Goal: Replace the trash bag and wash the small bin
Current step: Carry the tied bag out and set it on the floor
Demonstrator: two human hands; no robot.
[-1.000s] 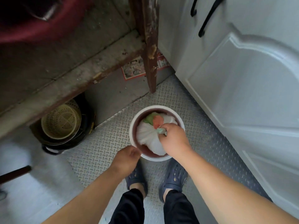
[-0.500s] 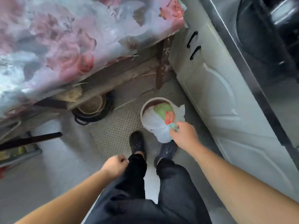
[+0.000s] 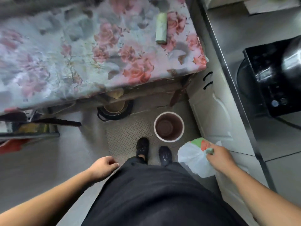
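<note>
The small bin [image 3: 168, 138], white rim and dark brown inside, stands bare on the metal floor plate just ahead of my feet. My right hand [image 3: 219, 158] grips the gathered neck of a full white trash bag [image 3: 193, 157], held in the air to the right of the bin, beside the cabinet; green and orange waste shows through its top. My left hand [image 3: 103, 167] hangs loosely curled near my left hip and holds nothing. A pale green roll of bags [image 3: 161, 28] lies on the flowered table.
A table with a flowered cloth [image 3: 91, 51] fills the upper left. Under it sits a black pot with a strainer [image 3: 114, 108]. White cabinet doors [image 3: 211, 111] run along the right, with a steel counter and black cooker [image 3: 273, 75] above.
The bag has been lifted out of the bin and carried to the right. I have stood up, so the view is higher. My left hand has left the bin's rim.
</note>
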